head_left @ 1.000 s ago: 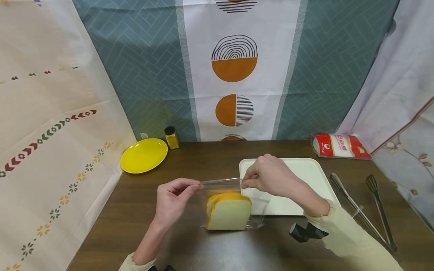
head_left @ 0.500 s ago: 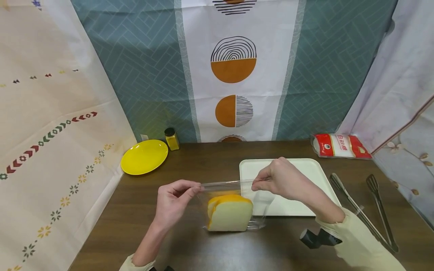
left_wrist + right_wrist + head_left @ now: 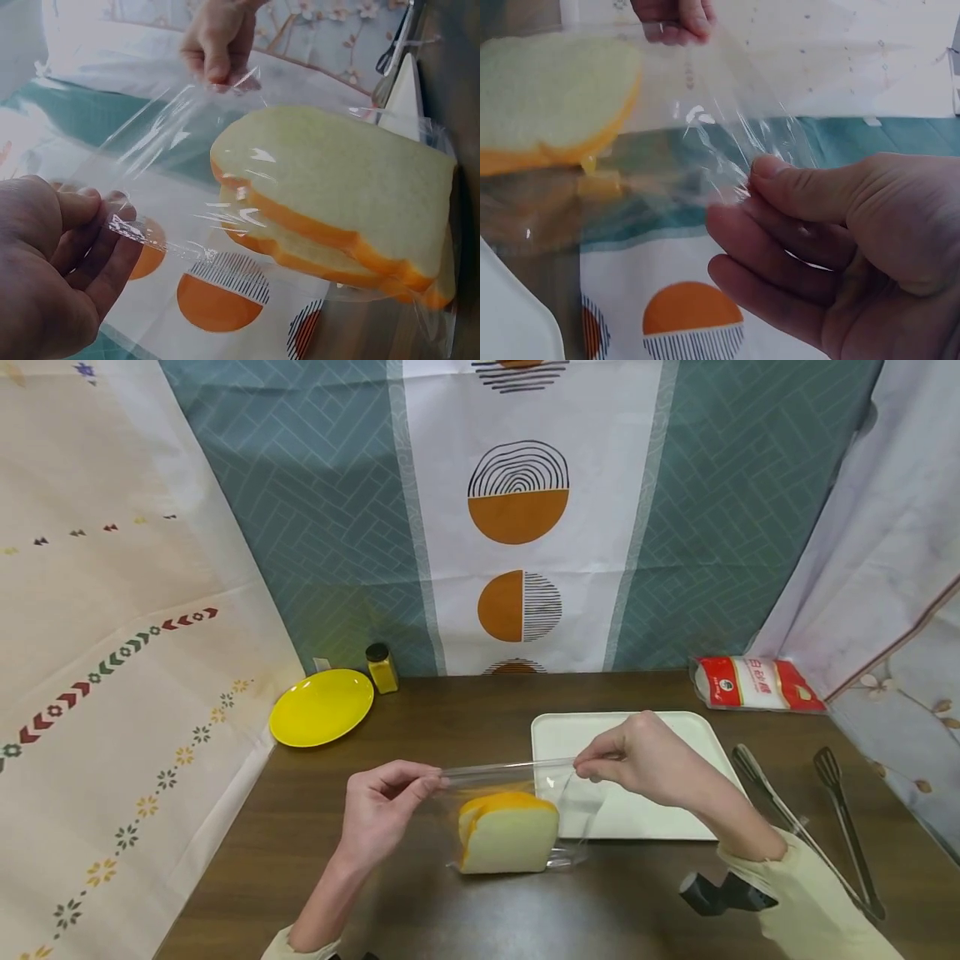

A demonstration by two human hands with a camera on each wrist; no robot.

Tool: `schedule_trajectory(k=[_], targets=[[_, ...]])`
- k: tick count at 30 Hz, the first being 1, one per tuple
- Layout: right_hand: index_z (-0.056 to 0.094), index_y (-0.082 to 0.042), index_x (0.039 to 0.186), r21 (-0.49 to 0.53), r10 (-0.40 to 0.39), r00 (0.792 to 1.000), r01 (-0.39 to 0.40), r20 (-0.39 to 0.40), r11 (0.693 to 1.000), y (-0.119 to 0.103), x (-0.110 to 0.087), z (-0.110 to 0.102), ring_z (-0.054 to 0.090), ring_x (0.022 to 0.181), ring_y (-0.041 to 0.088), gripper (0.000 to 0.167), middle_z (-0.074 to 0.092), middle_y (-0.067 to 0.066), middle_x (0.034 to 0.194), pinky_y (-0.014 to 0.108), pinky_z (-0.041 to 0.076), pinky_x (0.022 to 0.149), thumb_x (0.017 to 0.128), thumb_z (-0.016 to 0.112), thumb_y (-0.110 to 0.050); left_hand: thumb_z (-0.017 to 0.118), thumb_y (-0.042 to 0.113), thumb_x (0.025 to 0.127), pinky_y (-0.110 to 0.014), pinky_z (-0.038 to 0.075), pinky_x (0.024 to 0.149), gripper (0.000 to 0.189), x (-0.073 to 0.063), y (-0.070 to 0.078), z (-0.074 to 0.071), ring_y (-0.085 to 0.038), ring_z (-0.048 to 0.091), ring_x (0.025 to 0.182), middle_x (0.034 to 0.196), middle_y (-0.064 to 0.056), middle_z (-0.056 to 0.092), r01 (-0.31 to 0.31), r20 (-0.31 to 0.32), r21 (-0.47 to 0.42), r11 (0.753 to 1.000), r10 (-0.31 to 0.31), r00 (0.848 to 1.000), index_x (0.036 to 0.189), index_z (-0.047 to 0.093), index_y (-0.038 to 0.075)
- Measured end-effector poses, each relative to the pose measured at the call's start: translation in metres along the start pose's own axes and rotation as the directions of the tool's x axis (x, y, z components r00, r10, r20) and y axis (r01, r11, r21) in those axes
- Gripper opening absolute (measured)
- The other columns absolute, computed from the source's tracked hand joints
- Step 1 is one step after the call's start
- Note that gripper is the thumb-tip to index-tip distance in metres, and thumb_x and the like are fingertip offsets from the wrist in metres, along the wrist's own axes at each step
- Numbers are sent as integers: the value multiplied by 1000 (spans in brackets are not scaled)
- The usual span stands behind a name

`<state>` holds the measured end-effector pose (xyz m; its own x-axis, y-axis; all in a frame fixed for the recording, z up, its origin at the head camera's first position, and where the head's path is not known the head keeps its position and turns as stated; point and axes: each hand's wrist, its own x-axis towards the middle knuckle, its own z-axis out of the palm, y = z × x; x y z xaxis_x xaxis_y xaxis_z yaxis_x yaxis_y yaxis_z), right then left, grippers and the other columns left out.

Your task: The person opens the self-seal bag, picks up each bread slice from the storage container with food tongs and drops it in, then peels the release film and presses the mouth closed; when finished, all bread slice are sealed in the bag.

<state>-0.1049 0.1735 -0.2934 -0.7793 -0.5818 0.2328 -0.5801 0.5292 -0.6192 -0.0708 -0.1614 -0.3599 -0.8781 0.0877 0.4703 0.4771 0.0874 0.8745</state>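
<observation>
Two slices of bread (image 3: 508, 837) stand inside a clear plastic bag (image 3: 161, 142) at the table's middle. My left hand (image 3: 386, 806) pinches the bag's top left corner between thumb and fingers. At the top right corner my right hand (image 3: 651, 762) pinches the film the same way. Between the hands the top edge is stretched nearly straight above the bread. In the left wrist view the bread slices (image 3: 337, 199) lie one against the other with orange crusts. The right wrist view shows the film bunched at my right thumb (image 3: 780, 176).
Behind my right hand lies a white tray (image 3: 660, 827). Metal tongs (image 3: 787, 818) and a whisk-like utensil (image 3: 847, 827) lie to its right. A red and white packet (image 3: 757, 683) is at the back right. A yellow plate (image 3: 321, 708) and a yellow jar (image 3: 382, 670) stand at the back left.
My right hand has moved to the right along the bag's top edge, away from the left hand. The left hand and the bread have stayed nearly in place.
</observation>
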Motion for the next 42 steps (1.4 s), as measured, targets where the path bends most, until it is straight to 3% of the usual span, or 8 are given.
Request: schedule_trajectory(k=[14,32,36,39,42], targets=[[81,-8,93,64,32,999,-32,2,997,5,-9,-4,69,70,9,10,72,-11,77,27,55,65,84,79,-3,73,-7,87,-34,59,73,11,-2,1,-1,-22,72,75,86,-13,74,21,-5,18,1000,-21,1000,97,75,-3],[76,2,105,179,-12,999,6,31,984,6,-12,-6,72,79,9,19,76,1,91,25,57,71,87,76,0,72,-5,88,-31,59,73,11,-4,4,-6,-22,71,74,86,-13,74,27,-16,33,999,-26,1000,99,75,-2],[77,1,105,187,-28,1000,27,3,982,6,-12,-4,72,78,10,17,76,1,92,25,57,70,87,76,1,72,-7,88,-32,59,74,13,-6,4,-10,-23,72,74,86,-15,74,14,-29,25,1000,-14,999,99,75,-4],[78,-4,102,161,-22,999,29,-46,987,8,-13,-4,72,77,10,17,75,-5,90,24,55,64,86,75,4,71,-9,87,-33,59,74,12,-7,4,-19,-22,72,74,86,-16,74,21,-70,13,1000,-20,997,99,73,-7],[78,-7,100,156,-26,995,41,-95,987,11,-13,-1,72,77,11,19,75,-6,91,25,55,65,85,76,4,68,-15,87,-31,59,71,12,-8,4,-31,-21,72,72,84,-17,73,-13,-104,-24,1000,11,995,97,71,-11]])
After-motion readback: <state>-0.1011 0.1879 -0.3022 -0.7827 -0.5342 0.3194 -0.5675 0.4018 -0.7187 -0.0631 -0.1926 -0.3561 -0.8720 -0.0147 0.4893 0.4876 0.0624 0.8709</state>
